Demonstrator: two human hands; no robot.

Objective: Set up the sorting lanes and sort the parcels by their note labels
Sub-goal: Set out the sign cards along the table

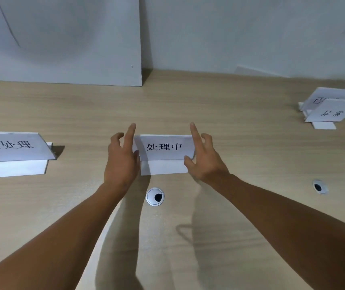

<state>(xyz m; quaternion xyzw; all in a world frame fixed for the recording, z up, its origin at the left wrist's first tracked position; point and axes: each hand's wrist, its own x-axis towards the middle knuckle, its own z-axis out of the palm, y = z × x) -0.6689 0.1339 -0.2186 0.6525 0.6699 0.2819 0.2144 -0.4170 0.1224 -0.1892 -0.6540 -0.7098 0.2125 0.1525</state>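
A folded white paper lane sign (164,146) printed 处理中 stands on the wooden table (251,143) in the middle. My left hand (122,158) holds its left edge, index finger straight up along the side and thumb on the lower front corner. My right hand (204,158) mirrors it on the right edge, thumb pinching the lower right corner. A second sign (10,145) reading 待处理 stands at the left. Two more signs, one reading 异常 (332,111) and one partly hidden behind it (322,97), sit together at the far right. No parcels are in view.
A white board (73,42) with black marks leans against the wall at the back left. Two round cable grommets are set in the tabletop, one (155,196) just below the middle sign and one (320,186) at the right.
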